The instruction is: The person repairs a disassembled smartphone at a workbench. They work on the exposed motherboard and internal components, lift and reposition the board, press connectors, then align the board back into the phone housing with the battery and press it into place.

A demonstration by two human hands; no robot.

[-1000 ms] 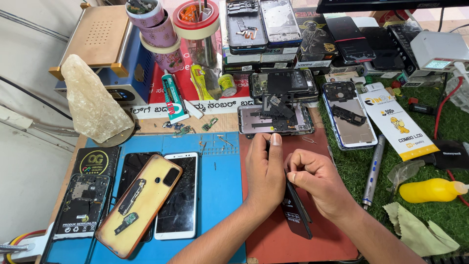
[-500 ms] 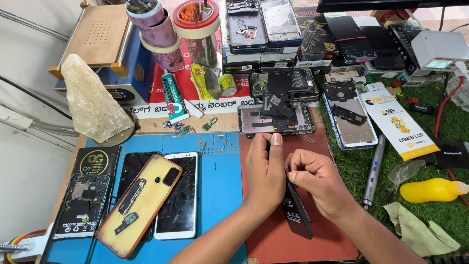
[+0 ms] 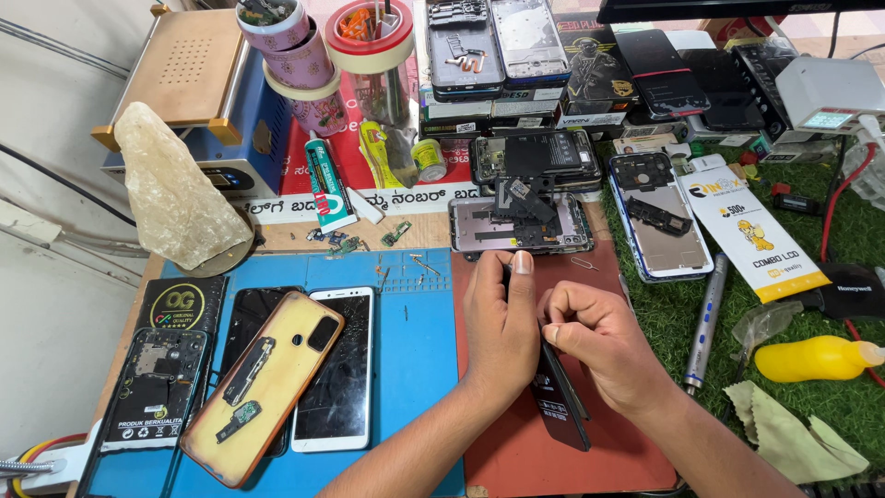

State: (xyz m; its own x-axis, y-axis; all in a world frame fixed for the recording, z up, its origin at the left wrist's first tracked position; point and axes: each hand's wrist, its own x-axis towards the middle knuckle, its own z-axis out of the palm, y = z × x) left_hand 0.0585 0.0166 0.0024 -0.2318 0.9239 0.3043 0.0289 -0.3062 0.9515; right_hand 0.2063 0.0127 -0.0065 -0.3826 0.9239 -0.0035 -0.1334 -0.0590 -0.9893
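The thin black slab, probably a phone screen panel or battery (image 3: 560, 398), is stood up on its edge over the rust-red work mat (image 3: 553, 461), pinched between the person's two hands. The left hand (image 3: 502, 323) is wrapped around the top end with the thumb sticking up toward the far side, so it's clamped on the slab. The right hand (image 3: 599, 346) is curled into a loose fist right against the slab's edge – the fingertips look pressed together as if on something small, but what, if anything, can't be made out.

Best guess at the step: they're working along the edge of that slab, prying or peeling. Next bit looks like it needs a steady left-hand hold and a careful pull from the right, since a part this thin would flex or crack easily.

Around it: just beyond the hands lies an opened grey phone frame with a black part on top (image 3: 521, 223), and to the right a blue-rimmed opened phone shell (image 3: 656, 214) on the green turf mat (image 3: 830, 277). A silver pen-shaped screwdriver (image 3: 705, 323) lies just right of the right hand. On the left, on the blue mat (image 3: 415, 323), sit a white cracked-screen phone (image 3: 343, 369) and a tan-backed phone (image 3: 263, 387). Tiny loose screws and bits (image 3: 406, 267) are scattered near the mat's far edge – easy to knock. A yellow squeeze bottle (image 3: 816, 358) is well off to the right on the counter.
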